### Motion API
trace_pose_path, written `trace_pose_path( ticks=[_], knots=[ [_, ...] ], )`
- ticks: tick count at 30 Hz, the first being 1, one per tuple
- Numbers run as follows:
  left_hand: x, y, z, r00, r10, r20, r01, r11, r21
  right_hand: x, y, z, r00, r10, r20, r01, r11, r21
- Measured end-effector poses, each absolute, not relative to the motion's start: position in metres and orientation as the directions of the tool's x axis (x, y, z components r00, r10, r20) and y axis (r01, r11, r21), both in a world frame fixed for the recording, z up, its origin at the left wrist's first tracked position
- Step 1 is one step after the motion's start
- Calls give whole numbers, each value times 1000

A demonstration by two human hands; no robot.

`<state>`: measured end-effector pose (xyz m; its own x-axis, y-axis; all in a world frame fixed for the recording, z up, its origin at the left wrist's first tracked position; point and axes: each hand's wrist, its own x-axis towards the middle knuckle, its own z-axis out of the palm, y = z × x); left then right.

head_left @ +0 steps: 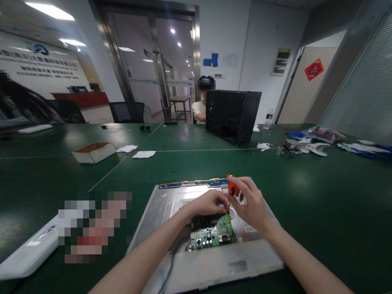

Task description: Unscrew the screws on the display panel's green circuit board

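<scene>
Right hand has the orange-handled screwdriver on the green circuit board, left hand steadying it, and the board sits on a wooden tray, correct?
Not wooden: the head view shows the green circuit board on a silver metal panel. The rest holds: right hand grips the orange-handled screwdriver, left hand steadies.

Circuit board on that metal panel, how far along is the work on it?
The metal panel lies face down with the green circuit board exposed. In hand: the right hand holds an orange-handled screwdriver at the board's top edge, steadied by the left hand. The board remains seated, grey cable attached.

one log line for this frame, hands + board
left hand: on green circuit board | right hand: holds orange-handled screwdriver, tip down at board | board on metal panel
</scene>
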<state>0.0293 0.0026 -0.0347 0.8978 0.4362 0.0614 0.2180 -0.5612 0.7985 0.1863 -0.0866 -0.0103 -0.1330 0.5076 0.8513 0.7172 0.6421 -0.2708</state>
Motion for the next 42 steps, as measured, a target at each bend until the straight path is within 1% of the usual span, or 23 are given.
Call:
trace_pose_path(
  ticks=[4,7,13,21,27,31,38,42],
  knots=[
    [29,3,-38,898,430,89,187,-558,808,185,-88,-10,-148,520,841,706,651,-278],
    [28,4,-39,903,415,109,158,-559,814,187,-88,-13,-125,524,843,705,645,-296],
    [29,2,-36,889,452,80,209,-554,806,188,-86,-12,-99,534,839,712,627,-315],
    [29,3,-39,895,439,82,190,-541,819,185,-87,-9,-128,520,844,717,637,-283],
    [29,3,-37,892,448,56,233,-564,792,186,-86,-14,-82,525,847,723,616,-312],
    [29,3,-37,886,460,59,241,-565,789,188,-84,-13,-96,522,848,708,634,-310],
    [30,2,-36,893,442,77,202,-550,811,186,-85,-11,-116,516,849,748,608,-268],
    [30,2,-36,893,445,70,222,-569,792,186,-85,-15,-68,548,834,729,598,-334]
  ],
)
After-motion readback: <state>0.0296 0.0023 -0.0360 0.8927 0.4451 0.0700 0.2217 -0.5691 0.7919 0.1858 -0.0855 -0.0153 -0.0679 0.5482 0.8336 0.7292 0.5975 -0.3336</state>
